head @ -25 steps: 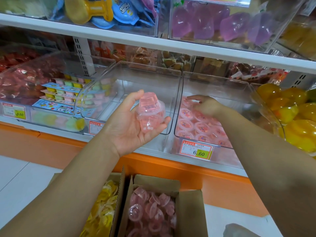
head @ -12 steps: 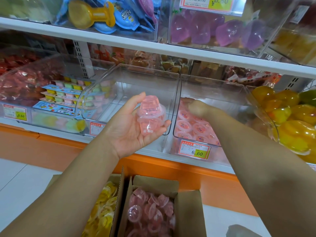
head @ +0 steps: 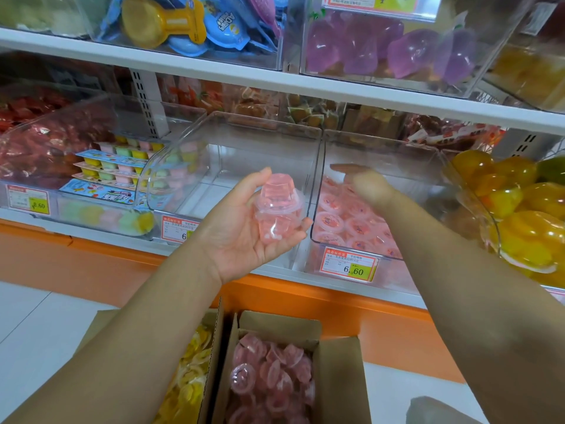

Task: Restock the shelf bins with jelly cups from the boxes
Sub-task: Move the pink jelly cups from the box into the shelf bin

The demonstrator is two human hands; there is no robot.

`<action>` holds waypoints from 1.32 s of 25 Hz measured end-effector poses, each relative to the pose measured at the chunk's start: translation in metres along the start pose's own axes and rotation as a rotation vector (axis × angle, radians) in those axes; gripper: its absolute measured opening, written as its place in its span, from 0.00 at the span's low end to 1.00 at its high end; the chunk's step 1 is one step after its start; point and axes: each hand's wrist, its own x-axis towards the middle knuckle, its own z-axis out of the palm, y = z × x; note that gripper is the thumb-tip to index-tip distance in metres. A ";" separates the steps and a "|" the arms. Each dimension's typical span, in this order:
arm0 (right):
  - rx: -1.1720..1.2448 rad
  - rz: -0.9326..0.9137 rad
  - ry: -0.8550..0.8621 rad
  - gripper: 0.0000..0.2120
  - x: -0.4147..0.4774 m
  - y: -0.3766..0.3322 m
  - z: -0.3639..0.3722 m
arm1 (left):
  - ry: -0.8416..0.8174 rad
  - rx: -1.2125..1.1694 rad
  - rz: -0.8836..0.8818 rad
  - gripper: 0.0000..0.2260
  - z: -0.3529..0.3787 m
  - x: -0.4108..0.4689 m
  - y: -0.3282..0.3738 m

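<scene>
Shop shelf (head: 275, 81): left hand (head: 241, 237) grips pink jelly cups (head: 278, 212); right hand (head: 363, 183) spread over bin (head: 360, 246).

I am watching through one wide-angle camera riding on the person's head, facing forward and tilting down, sitting close to the shelf bins (head: 214, 142) that are filling the upper frame; the boxes (head: 342, 377) are lying along the bottom edge, and the upper shelf (head: 305, 84) is looking bowed, probably from the lens

White floor (head: 46, 332), orange shelf base (head: 91, 261)
</scene>
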 end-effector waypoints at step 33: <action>-0.108 0.069 0.307 0.20 0.001 0.009 -0.074 | 0.166 0.186 0.165 0.08 0.010 0.011 0.001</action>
